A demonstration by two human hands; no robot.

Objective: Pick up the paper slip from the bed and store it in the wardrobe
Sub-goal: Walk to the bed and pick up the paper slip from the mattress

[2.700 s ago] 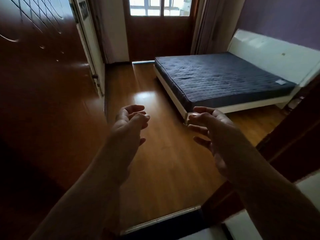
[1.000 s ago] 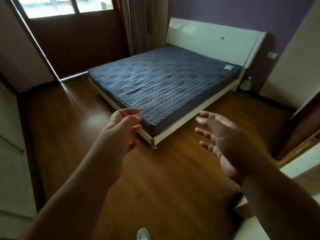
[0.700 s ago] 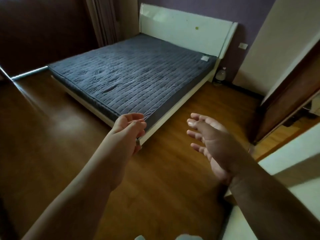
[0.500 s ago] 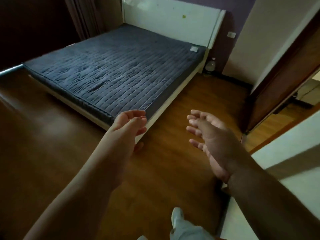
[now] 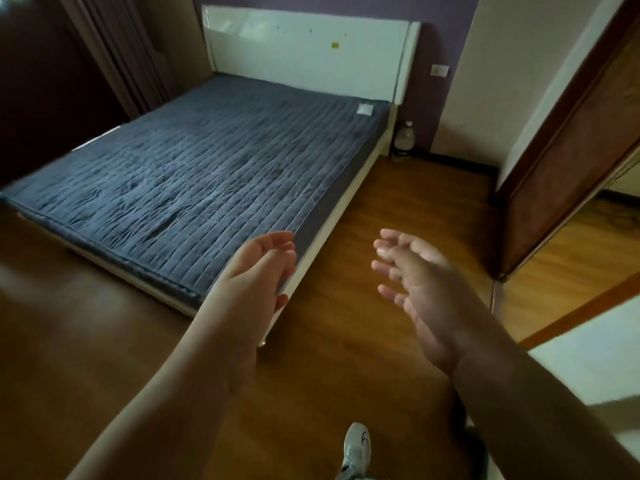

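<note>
Scene: we look down on a bedroom with a glossy brown wooden plank floor (image 5: 332, 341), both bare forearms stretched out ahead of us.
Bed: a low white-framed bed with a dark blue quilted mattress (image 5: 207, 174) fills the upper left, its glossy white headboard (image 5: 304, 53) set against a purple wall.
Paper slip: the small white square paper slip (image 5: 365, 108) lies flat on the mattress at the far right corner, just below the headboard and near the right edge of the bed.
Left hand: our left hand (image 5: 258, 271) hangs in the air over the near right corner of the bed, its grip loosely curled, fingers bent but not pressed together, and it holds nothing.
Right hand: our right hand (image 5: 422, 289) is raised over the floor to the right of the bed, its grip spread with the fingers apart, and it too is empty.
Gap: both hands are well apart from the paper slip.
Bottle: a clear plastic bottle with a red cap (image 5: 403, 140) stands on the floor just beside the head end of the bed frame.
Door: a dark brown wooden door (image 5: 568, 161) stands open at the right.
Foot: one white sneaker (image 5: 356, 448) shows at the bottom edge on the floor.
Curtain: a dark brown pleated curtain (image 5: 117, 53) hangs at the upper left.
</note>
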